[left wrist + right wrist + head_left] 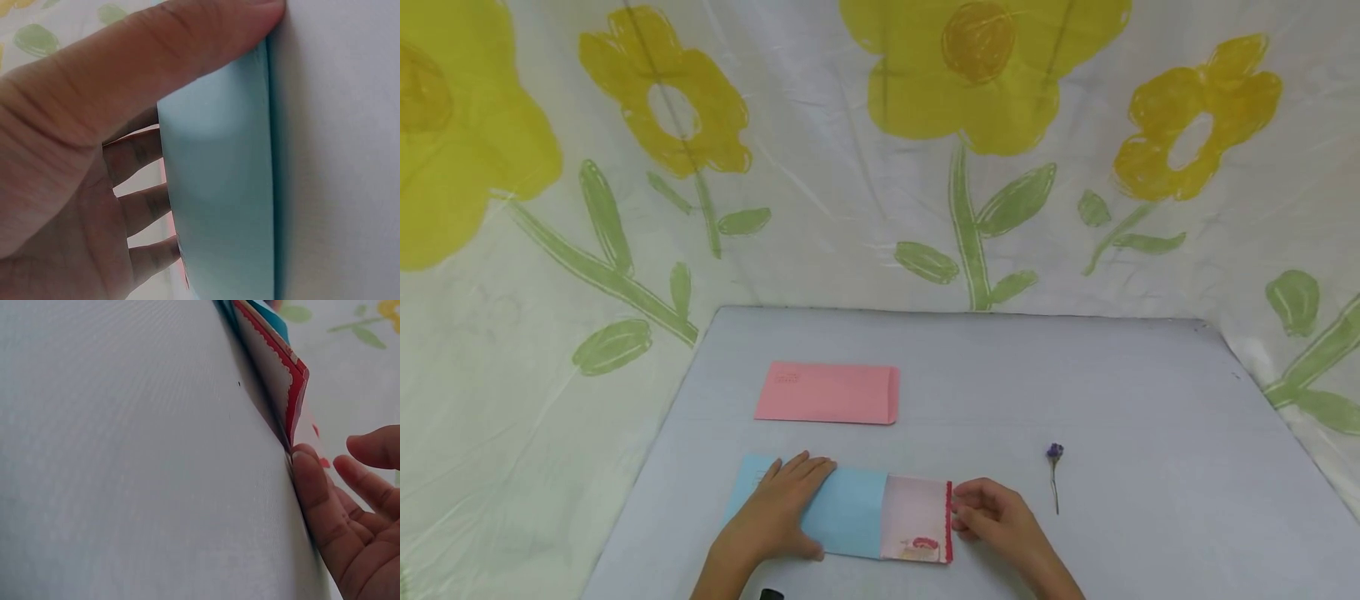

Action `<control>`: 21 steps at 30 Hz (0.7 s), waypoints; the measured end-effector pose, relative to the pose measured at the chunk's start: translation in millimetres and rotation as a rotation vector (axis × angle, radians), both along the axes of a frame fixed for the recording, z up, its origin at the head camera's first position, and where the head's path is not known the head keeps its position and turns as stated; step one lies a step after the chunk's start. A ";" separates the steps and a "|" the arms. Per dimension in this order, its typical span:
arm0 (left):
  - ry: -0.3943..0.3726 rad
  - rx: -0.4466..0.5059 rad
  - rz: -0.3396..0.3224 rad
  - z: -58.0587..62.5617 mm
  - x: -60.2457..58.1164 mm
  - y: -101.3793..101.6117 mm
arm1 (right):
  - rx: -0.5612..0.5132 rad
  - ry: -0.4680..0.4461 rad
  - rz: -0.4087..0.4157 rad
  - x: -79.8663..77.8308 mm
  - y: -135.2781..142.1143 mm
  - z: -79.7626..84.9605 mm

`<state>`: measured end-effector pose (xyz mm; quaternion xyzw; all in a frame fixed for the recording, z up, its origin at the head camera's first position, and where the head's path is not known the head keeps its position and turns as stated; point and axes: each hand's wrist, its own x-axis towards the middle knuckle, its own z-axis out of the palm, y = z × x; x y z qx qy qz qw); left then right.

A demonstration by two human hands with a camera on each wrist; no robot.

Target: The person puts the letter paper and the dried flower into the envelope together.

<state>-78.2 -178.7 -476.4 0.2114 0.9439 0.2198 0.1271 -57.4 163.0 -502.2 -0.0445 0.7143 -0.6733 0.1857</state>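
Observation:
A light blue envelope [853,508] lies on the table with a pale pink card [913,517] partly out of its right end. The card has a red scalloped edge and a small printed picture at its lower corner. Across the envelope my left hand [778,508] spreads, thumb at the near edge [270,156] and fingers toward the far edge, holding it. My right hand [1000,521] is at the card's red edge. In the right wrist view its thumb [312,481] meets the card's corner, while the other fingers stand apart from it.
A pink envelope [827,392] lies flat behind the blue one. To the right is a small dried purple flower [1054,454] on a thin stem. A dark object [771,594] shows at the near edge. A flower-painted sheet [820,233] hangs behind the table.

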 end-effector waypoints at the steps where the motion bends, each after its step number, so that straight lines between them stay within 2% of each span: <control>1: 0.001 -0.001 0.001 -0.1 -0.1 0.0 | -0.002 -0.002 0.000 -0.2 -0.6 0.1; 21: -0.012 0.007 0.012 -1.8 0.0 -0.3 | -0.031 0.017 0.042 -2.9 -9.9 -0.9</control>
